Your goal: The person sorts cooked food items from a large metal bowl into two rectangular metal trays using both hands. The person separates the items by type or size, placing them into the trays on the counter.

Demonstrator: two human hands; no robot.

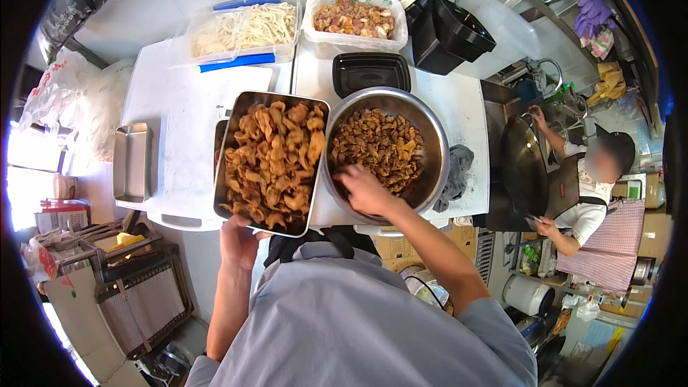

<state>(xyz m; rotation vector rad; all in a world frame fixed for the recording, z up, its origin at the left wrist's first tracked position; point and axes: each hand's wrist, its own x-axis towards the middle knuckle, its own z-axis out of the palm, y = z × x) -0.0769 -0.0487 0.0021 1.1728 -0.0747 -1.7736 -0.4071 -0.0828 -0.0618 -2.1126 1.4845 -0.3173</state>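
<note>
My left hand (pixel 240 239) grips the near edge of a rectangular metal tray (pixel 219 188) heaped with brown fried pieces of food (pixel 277 161). The tray rests partly over another dark-looking container, of which only a left strip shows. To its right stands a round stainless steel bowl (pixel 441 145) holding smaller, darker brown cooked pieces (pixel 376 145). My right hand (pixel 365 188) reaches into the bowl's near left part, its fingers bent at the edge of the food. The fingertips are blurred, so whether they hold a piece is unclear.
Behind stand a plastic box of noodles (pixel 269 27), a lined tub of marinated meat (pixel 355 19), a black plastic tray (pixel 371 72) and stacked black containers (pixel 446 37). An empty metal tray (pixel 131 164) lies left, a grey cloth (pixel 456 172) right. A co-worker (pixel 586 183) holds a large wok (pixel 521 166).
</note>
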